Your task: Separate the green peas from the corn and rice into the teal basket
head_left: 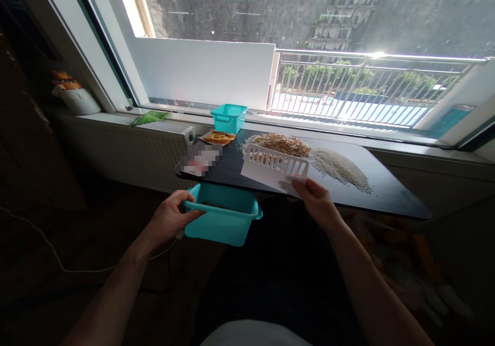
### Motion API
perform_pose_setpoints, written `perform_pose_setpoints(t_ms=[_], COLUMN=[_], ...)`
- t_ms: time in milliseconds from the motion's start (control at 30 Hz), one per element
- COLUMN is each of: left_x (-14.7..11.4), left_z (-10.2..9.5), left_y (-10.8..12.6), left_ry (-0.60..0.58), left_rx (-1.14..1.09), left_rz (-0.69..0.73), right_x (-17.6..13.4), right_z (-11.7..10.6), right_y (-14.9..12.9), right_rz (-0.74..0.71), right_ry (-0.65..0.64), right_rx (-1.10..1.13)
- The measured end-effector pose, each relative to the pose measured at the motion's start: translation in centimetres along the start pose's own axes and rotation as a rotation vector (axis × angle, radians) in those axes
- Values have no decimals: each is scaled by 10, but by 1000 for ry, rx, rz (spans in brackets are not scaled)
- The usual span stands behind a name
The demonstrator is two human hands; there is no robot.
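Observation:
My left hand [172, 214] grips the left rim of a turquoise plastic bin [220, 226], held just below the table's front edge. Some dark contents show dimly inside it. In my right hand [317, 201] is a thin white slotted card [266, 175], pinched at its lower right corner and tilted over the table edge. Through its row of slots I see part of a pile of brown and tan grains [280, 143]. Right of that pile lies a heap of white rice-like grains [340, 168].
The dark table [386, 191] stands against the window. On its far left are a second turquoise bin [229, 119], an orange-yellow packet [219, 137] and a blurred-out flat item [201, 159]. A radiator [131, 150] with a green cloth [152, 117] is to the left.

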State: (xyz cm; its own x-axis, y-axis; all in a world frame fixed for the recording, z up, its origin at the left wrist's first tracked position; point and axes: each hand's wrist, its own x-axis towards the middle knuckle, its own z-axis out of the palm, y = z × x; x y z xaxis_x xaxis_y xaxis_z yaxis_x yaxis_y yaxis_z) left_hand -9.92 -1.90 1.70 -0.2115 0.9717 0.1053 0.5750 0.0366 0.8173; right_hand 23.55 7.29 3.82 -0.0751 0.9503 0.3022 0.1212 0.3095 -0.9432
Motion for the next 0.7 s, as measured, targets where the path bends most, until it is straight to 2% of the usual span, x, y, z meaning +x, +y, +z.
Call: perform_pose_setpoints(t_ms=[133,233,367,567,700], left_x=[-1,-1,2,4,2], left_z=[-2,1,3,-4,-7], left_y=[2,3,7,5,4], left_ry=[-15,-31,-40,-50,-41], left_rx=[-116,-154,-155,-116,-92], left_rz=[-56,-81,-96,-96,-102], right_x=[5,10,17,22,26], right_z=[2,-3,-16,-44,-53], right_y=[0,4,12,17,18], right_rz=[-9,-23,-20,-13,-16], right_ry=[3,63,103,138,160], right_rx=[6,-10,-19,-19,-5])
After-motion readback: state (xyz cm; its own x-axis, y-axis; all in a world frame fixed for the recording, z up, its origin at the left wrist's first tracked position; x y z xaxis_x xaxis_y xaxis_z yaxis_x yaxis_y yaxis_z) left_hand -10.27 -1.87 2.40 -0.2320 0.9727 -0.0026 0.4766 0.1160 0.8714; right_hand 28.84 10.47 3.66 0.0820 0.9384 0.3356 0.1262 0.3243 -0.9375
